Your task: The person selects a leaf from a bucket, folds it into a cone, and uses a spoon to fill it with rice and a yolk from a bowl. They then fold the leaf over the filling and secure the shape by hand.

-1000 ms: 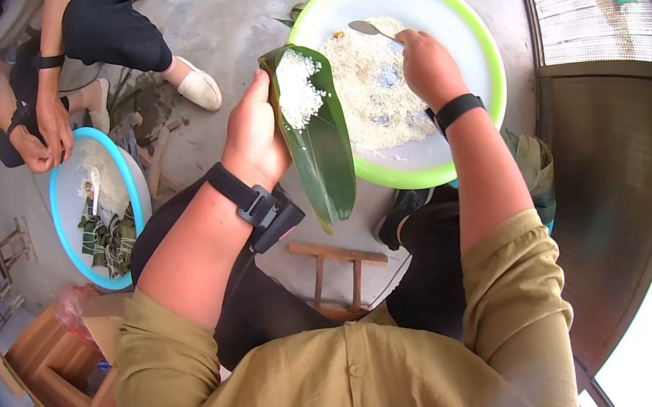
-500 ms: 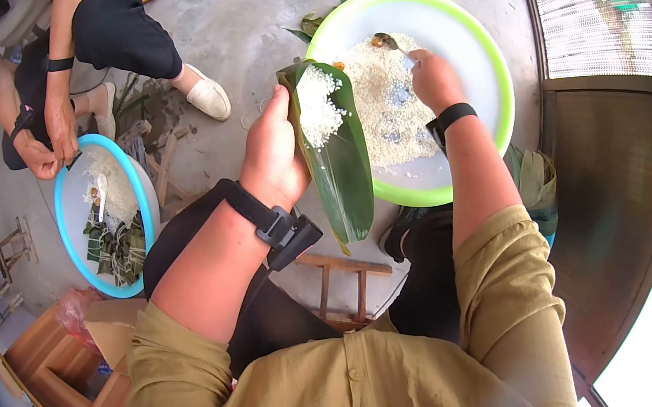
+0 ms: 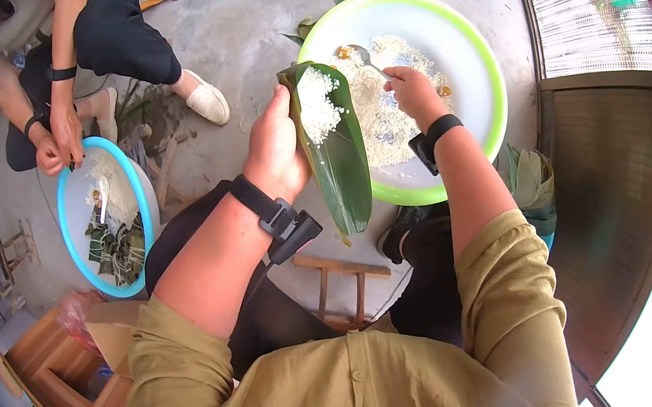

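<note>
My left hand point(image 3: 275, 148) is wrapped round the upper part of a long green leaf point(image 3: 346, 180), folded into a trough. White rice point(image 3: 319, 104) lies in the leaf's upper end, and the lower end hangs down. In my right hand point(image 3: 416, 95) is a metal spoon point(image 3: 370, 62), its bowl low over the rice point(image 3: 389, 115) in a large white basin point(image 3: 466, 59) with a lime-green rim. An orange-brown lump point(image 3: 343, 53) sits beside the spoon's bowl, and another orange-brown piece point(image 3: 444, 91) shows near my right hand.
At the left, another person's hands point(image 3: 61, 145) are over a blue-rimmed basin point(image 3: 66, 232) holding rice, a white spoon point(image 3: 103, 197) and tied leaf parcels point(image 3: 120, 253). A wooden stool point(image 3: 341, 266) stands between my legs. Leaves point(image 3: 531, 179) are bundled beside the green-rimmed basin.
My right hand has moved left and slightly down with the spoon, from the orange-brown piece on the right to the lump on the left. My left hand and leaf stay nearly still.
</note>
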A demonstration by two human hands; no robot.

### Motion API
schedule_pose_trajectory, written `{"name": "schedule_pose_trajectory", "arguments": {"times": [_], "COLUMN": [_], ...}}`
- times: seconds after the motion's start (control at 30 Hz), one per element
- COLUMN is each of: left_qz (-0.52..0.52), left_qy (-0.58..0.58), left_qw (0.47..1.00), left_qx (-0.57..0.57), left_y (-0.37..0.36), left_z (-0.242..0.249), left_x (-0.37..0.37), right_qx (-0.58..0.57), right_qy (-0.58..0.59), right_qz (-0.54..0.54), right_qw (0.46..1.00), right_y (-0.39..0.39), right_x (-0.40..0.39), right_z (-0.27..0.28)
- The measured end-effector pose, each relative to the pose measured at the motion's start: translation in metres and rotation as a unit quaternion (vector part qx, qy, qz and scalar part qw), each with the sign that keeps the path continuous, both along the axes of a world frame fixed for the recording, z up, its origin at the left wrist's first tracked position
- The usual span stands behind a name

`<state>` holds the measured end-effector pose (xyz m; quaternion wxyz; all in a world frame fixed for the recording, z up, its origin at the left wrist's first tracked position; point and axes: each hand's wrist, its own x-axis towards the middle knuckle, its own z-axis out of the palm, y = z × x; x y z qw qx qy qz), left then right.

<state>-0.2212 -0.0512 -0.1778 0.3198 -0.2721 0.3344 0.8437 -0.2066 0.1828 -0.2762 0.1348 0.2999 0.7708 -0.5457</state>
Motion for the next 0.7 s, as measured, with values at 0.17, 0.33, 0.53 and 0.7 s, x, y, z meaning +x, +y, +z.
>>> {"name": "schedule_pose_trajectory", "arguments": {"times": [0.17,0.33,0.53,0.7], "left_qz": [-0.008,-0.003,0.006,0.016], "left_qy": [0.008,0.003,0.007,-0.003], "left_qw": [1.0,1.0,1.0,0.999], "left_qx": [-0.013,-0.002,0.009,0.028], "left_y": [0.002,0.003,0.006,0.014], "left_z": [-0.002,-0.007,-0.013,-0.011], "left_x": [0.0,-0.003,-0.003,-0.002], "right_qx": [-0.187,-0.236,-0.198,-0.212], "right_qy": [-0.026,-0.008,0.041,0.065], "right_qz": [-0.072,-0.099,-0.068,-0.053], "right_qw": [0.979,0.967,0.977,0.974], "right_y": [-0.006,0.006,0.014,0.012], "right_x": [-0.004,0.008,0.034,0.058], "right_z": [-0.001,0.021,0.095,0.144]}}
